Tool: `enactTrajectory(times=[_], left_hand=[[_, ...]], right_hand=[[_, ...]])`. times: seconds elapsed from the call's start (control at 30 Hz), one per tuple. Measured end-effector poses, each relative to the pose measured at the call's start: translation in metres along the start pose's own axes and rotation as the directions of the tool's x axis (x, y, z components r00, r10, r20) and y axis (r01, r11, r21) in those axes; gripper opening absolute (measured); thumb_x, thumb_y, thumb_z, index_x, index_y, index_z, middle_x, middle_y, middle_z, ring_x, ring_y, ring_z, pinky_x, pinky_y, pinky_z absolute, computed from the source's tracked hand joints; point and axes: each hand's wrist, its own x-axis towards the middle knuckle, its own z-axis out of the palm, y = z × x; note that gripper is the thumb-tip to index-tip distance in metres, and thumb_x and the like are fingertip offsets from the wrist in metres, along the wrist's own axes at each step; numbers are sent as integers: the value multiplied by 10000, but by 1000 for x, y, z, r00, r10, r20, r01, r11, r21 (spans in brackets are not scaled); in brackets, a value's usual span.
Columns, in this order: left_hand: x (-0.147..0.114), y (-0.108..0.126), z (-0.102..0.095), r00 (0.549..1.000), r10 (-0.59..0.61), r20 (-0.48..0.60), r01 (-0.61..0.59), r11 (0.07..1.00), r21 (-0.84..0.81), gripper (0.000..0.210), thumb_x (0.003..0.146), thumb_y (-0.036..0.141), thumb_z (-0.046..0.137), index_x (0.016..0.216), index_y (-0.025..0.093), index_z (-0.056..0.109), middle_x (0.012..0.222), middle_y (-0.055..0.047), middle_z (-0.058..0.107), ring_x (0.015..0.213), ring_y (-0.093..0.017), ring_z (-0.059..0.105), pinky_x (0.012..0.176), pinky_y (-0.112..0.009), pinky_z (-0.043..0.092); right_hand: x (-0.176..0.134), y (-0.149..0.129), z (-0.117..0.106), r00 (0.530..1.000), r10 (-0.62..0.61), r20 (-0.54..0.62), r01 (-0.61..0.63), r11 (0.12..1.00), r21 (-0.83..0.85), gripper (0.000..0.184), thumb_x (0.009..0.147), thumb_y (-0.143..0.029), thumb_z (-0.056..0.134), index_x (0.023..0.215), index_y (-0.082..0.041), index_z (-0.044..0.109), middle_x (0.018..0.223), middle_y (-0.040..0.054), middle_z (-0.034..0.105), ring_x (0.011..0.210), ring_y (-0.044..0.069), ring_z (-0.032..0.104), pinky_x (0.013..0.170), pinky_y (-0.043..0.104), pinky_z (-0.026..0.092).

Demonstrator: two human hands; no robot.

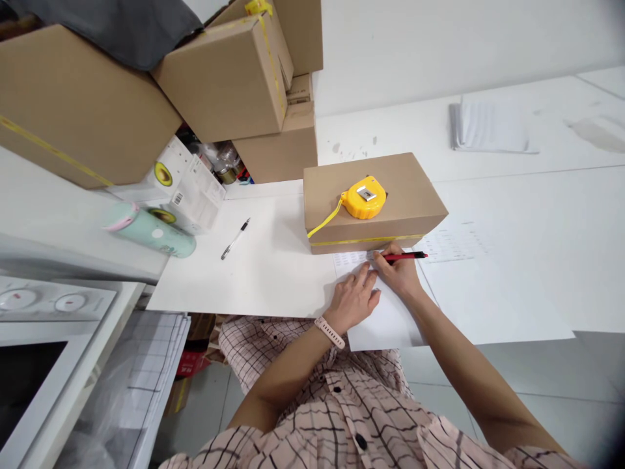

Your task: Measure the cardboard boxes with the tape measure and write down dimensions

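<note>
"Looking from here, what's biggest near those hands?"

"The carton [405,189] on the white surface [273,260]: stiff-walled, I'd say, weight hard to judge, best taken by opposite sides. Just in front lies the printed sheet [378,329], thin and likely to crease, so better pressed flat. The left hand [352,301] rests on it, fingers slightly spread, grasping nothing."

"And the right hand [401,272]?"

"That grip is closed, thumb and fingers pinching the red-and-black pen [414,256]. It looks light, rigid, perhaps a bit slippery, so low on the barrel is the place to hold it. The pen passes through the grip above the sheet: back end jutting out rightward, point hidden by the fingers, close to the carton's front."
</note>
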Motion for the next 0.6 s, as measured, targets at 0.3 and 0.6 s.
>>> enactTrajectory(times=[0.3,0.6], left_hand=[[0,1,-4,1000,-6,20,7,1000,-14,493,1049,411,467,1493,195,477,1628,-103,432,1198,-269,642,828,-374,625],[0,1,-4,1000,-5,20,5,1000,-12,487,1053,409,463,1486,186,480,1629,-108,434,1201,-270,645,837,-370,621]], right_hand=[[0,0,-1,1000,12,-18,-12,1000,-4,311,798,-485,658,667,-244,510,614,3,558,585,169,488,575,341,401],[0,-1,0,999,33,-12,-33,999,15,330,787,-478,684,650,-245,495,597,4,557,573,161,473,556,328,392]])
